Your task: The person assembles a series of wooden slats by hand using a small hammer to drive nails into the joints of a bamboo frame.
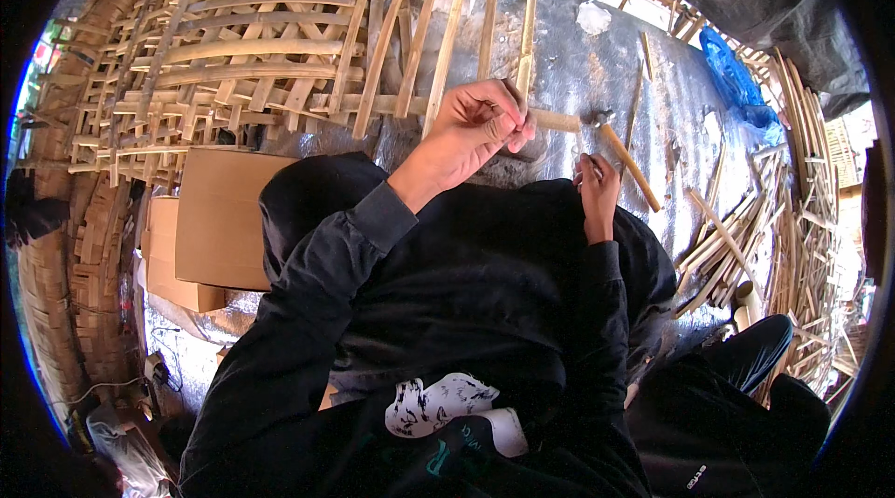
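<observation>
For this step, judged as fixing slats to a strip, the steadiest way is probably by working one crossing at a time — seating each slat [448,43] flat on the crosspiece [559,120], checking its spacing against its neighbour and keeping fingertips off the spot where the hammer [632,167] would be landing. Light taps would likely be safer than hard blows, since thin bamboo may be splitting near its ends.

The left hand [474,132] is hovering over the crosspiece, thumb and fingertips meeting in a close pinch; whether anything tiny is sitting between them, I cannot tell. The right hand [598,188] is resting just beside the hammer with its fingers loosely curled, and whether it is holding anything is not clear.

The slats are lying in a spaced row just beyond the lap, over a silvery sheet [597,64], to the right of a woven lattice [252,48]. They are showing a pale tan colour, straight and narrow, some greyer than others. The crosspiece is running across their near ends — partly hidden behind the left hand.
</observation>
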A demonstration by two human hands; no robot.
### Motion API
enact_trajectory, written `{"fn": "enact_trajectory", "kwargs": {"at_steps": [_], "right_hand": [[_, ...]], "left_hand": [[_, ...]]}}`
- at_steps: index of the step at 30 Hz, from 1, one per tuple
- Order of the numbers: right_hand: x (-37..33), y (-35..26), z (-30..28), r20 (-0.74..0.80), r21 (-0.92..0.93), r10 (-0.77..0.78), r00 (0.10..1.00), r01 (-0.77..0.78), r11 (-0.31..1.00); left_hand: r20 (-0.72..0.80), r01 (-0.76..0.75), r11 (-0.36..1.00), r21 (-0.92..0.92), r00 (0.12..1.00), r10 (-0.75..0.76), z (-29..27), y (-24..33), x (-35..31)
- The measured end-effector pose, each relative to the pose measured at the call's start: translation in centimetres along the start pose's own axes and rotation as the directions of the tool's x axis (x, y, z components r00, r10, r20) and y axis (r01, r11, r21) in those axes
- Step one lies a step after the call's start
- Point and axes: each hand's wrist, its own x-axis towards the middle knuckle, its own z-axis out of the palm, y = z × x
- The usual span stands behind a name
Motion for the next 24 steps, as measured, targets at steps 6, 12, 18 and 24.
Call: {"fn": "enact_trajectory", "kwargs": {"at_steps": [6, 12, 18, 24], "right_hand": [[0.07, 0.14, -0.03, 0.008, 0.026, 0.001, 1.0, -0.001, 1.0], [-0.25, -0.55, 0.2, 0.018, 0.037, 0.04, 0.999, -0.04, 0.998], [-0.18, -0.38, 0.06, 0.037, 0.031, 0.022, 0.999, -0.023, 0.999], [-0.16, -0.26, 0.15, 0.038, 0.038, 0.013, 0.999, -0.014, 0.999]], "left_hand": [[0.033, 0.022, 1.0, 0.022, 0.999, -0.022, 0.64, 0.36, -0.19], [0.04, 0.023, 1.0, 0.016, 0.999, -0.023, 0.64, 0.54, -0.28], [0.055, 0.043, 0.999, -0.031, 0.998, -0.041, 0.69, 0.52, -0.26], [0.037, 0.083, 0.993, -0.08, 0.996, -0.081, -0.17, 0.43, -0.32]]}}
